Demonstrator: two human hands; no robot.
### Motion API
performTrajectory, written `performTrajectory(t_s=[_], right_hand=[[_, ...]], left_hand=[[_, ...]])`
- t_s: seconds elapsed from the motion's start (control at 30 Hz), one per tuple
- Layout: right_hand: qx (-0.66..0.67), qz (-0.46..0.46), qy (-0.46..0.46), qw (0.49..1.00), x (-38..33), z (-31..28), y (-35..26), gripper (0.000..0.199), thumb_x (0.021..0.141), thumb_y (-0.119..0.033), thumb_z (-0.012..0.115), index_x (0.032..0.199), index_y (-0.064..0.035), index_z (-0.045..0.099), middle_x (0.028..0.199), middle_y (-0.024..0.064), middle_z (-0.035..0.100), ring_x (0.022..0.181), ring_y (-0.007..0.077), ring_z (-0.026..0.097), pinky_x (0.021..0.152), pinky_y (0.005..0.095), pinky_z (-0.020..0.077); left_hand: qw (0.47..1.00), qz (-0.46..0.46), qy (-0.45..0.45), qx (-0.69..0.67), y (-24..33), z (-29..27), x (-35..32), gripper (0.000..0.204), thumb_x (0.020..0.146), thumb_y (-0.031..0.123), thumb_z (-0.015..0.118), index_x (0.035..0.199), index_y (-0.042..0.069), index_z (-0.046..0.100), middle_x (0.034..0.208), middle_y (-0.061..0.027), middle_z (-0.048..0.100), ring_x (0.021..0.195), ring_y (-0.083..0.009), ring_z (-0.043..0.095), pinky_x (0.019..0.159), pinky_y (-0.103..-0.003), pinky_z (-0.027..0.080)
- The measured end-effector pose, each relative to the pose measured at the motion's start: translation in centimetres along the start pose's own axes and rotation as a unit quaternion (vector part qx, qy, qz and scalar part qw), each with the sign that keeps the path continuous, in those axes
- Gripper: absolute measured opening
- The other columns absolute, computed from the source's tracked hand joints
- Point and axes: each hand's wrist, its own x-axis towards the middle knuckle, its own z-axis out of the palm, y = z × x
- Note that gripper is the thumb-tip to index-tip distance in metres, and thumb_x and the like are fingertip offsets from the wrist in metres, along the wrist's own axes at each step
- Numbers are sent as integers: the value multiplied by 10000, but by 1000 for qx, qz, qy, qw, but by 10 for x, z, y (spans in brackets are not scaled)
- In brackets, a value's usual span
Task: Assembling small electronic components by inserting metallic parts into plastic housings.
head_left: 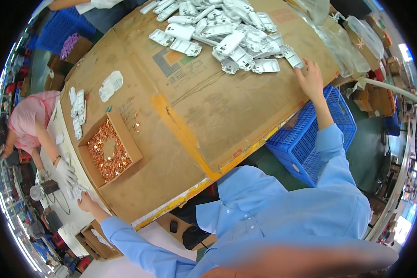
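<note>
Fingers (309, 67) (right hand (311, 83)) beside white casing (292, 56)

Right fingers (312, 68) by 1 white casing (291, 56); left fingers (82, 202) near co-worker's gloved hand (66, 172); coppery bits (114, 167) in cardboard box (127, 138).

Bright, fairly even indoor light falls over the cardboard-covered table (250, 106), with strip lights (8, 222) glowing white along the left rim and bright patches (406, 52) burning out at the right; the white casings (230, 43) look pale above faint shadows, and the copper-coloured pieces (112, 167) and clear plastic (366, 37) glint. The fisheye lens bows straight edges and leaves black corners, while a smeared, out-of-focus patch (301, 262) blurs the bottom
</note>
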Motion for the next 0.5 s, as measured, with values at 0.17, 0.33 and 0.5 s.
performTrajectory(t_s=[0.17, 0.33, 0.5], right_hand=[[-60, -23, -45, 997, 18, 13, 6, 507, 866, -377, 645, 1260, -64, 578, 1179, 210, 620, 1103, 358, 587, 940, 427, 467], [-53, 8, -55, 997, 7, 2, 21, 561, 858, -494, 628, 1227, -71, 628, 1062, 193, 693, 987, 326, 673, 833, 409, 516], [252, -8, -53, 966, -56, -5, -1, 416, 885, -251, 703, 1211, -9, 610, 873, 45, 678, 771, 115, 613, 729, 258, 489]], left_hand=[[994, 103, 21, -34, 17, -17, -48, 395, 820, 29, 650, 1176, -48, 495, 1058, -174, 622, 830, -258, 685, 704, -322, 592], [976, 82, -19, -200, 63, -58, -154, 339, 887, 16, 613, 1199, -4, 482, 1000, -132, 615, 868, -218, 664, 702, -310, 555], [955, 31, -171, -240, 94, -137, -291, 202, 948, 142, 595, 1106, 19, 569, 981, -54, 609, 818, -124, 601, 703, -257, 491]])
